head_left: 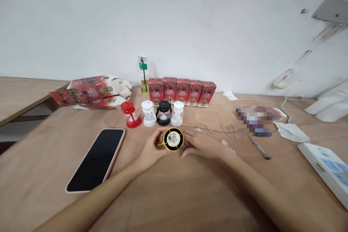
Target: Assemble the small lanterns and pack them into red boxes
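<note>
1. Head view: a pale wall (pixel 174 25) fills the upper part, behind a brown work table (pixel 168 195).
2. On the table's left lies a phone (pixel 96 161) with a dark screen and a pink edge; at the far right, a white block (pixel 326 168) with blue markings.
3. Flattened red cartons (pixel 95 92) are heaped at the back left. Five upright red boxes (pixel 182 92) stand in a row near the wall.
4. The left hand (pixel 152 146) curls its fingers around the left side of a black-and-gold round thing (pixel 174 139). The right hand (pixel 202 145) is bent close at its right side; whether those fingers grip it, I cannot tell.
5. A clear bottle (pixel 143 66) with a green label stands just left of the boxes.
6. Four small lanterns line up before the boxes: red (pixel 127 107), white, black (pixel 164 106) and white.
7. The round thing sits between the hands, nearer the person than the lanterns, its labelled face upward.
8. Right of the hands lie a slim tool (pixel 260 148), bent wires (pixel 232 132) and tiny white scraps (pixel 224 142).
</note>
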Demonstrator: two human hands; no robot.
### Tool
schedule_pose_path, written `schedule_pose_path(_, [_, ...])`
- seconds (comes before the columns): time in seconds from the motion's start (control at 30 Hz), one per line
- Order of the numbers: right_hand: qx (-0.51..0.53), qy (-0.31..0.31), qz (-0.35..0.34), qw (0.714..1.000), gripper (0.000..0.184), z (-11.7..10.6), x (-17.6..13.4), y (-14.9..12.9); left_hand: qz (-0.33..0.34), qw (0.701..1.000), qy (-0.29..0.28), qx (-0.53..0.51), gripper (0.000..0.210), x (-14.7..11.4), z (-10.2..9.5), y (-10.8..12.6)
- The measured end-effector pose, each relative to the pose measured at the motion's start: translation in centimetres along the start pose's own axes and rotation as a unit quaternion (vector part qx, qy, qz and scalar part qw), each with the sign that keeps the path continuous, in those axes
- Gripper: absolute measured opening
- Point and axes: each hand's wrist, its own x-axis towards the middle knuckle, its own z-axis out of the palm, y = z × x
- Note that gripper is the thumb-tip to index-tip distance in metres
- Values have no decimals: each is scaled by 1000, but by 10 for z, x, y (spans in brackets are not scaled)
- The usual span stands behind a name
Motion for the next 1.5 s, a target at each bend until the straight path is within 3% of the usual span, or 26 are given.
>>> schedule_pose_path(0.2, [-58, 3, -14, 998, 41, 8, 2, 2, 8, 1000, 0, 3, 51, 0, 0, -2])
schedule_pose_path(0.4, [-154, -15, 21, 988, 45, 15, 4, -5, 4, 1000, -3, 6, 50, -1, 0, -5])
schedule_pose_path(0.67, [-271, -14, 24, 962, 36, 23, 8, -16, 0, 1000, 8, 7, 50, -1, 0, -4])
schedule_pose_path(0.97, [-295, -16, 16, 955, 23, 24, 13, -23, 1, 1000, 3, 13, 51, 0, -1, -5])
schedule_pose_path(1.07, [-277, 38, 29, 960, 20, 10, 12, -19, -4, 1000, 2, 24, 50, -1, -1, -3])
schedule_pose_path(1.2, [-161, 230, 67, 957, 26, -12, 6, -19, 1, 1000, -12, 16, 51, -2, -2, -4])
schedule_pose_path(1.3, [-26, 360, 29, 932, 22, -20, 0, -31, 7, 1000, -25, 7, 52, -2, -2, -5])
schedule_pose_path(1.37, [3, 394, -25, 919, 19, -19, -2, -41, 7, 1000, -27, 4, 51, -3, -2, -5])
schedule_pose_path(1.5, [-57, 415, -105, 902, 14, -11, 0, -50, 2, 1000, -28, -3, 52, -3, -1, -3])
